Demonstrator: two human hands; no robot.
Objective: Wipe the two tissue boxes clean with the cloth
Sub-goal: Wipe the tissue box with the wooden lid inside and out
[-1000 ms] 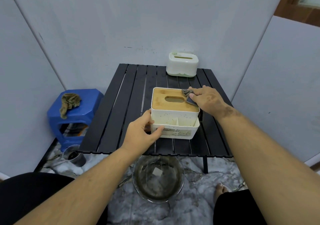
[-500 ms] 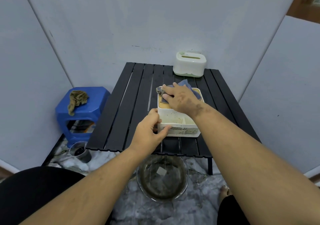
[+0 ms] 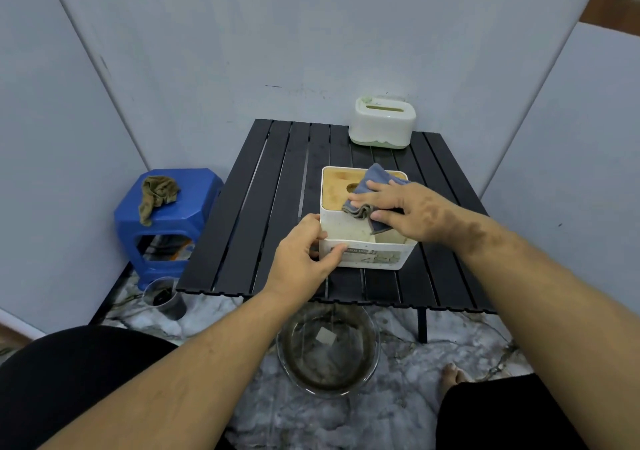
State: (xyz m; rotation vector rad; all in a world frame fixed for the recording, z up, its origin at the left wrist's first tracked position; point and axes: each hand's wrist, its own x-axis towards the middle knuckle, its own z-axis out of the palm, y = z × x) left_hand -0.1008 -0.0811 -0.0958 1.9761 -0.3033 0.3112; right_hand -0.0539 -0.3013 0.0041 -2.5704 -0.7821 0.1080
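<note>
Tissue box with the wooden lid (image 3: 363, 221) under both hands, standing near the front middle of the black slatted table (image 3: 277, 207). Right hand (image 3: 408, 210) flat over the grey-blue cloth (image 3: 372, 189), fingers nearly straight and pressing it onto the right half of the lid, thumb tucked against the cloth's folded near edge; whether the thumb truly pinches the fold hard to tell from this angle. Cloth covering the lid's right side and spilling over the near lid edge toward the open front compartments. Left hand (image 3: 304, 259) grasping the box at its near-left corner, thumb curled over the front wall by the printed label, fingers wrapped round the left side. Left strip of the lid and part of its slot bare.

Second tissue box (image 3: 381, 122), white with a pale green base, upright at the far right edge of the table, well apart from the first, touched by neither hand. Bare slats to the left of the near box right out to the table's left edge, and a narrower bare band behind it.

Beyond the table: blue stool (image 3: 166, 221) at the left with a brown rag (image 3: 156, 196) draped on top, a small cup (image 3: 166, 299) on the floor beside it, a glass bowl (image 3: 327, 352) of murky water on the marble floor just below the table's front edge.
</note>
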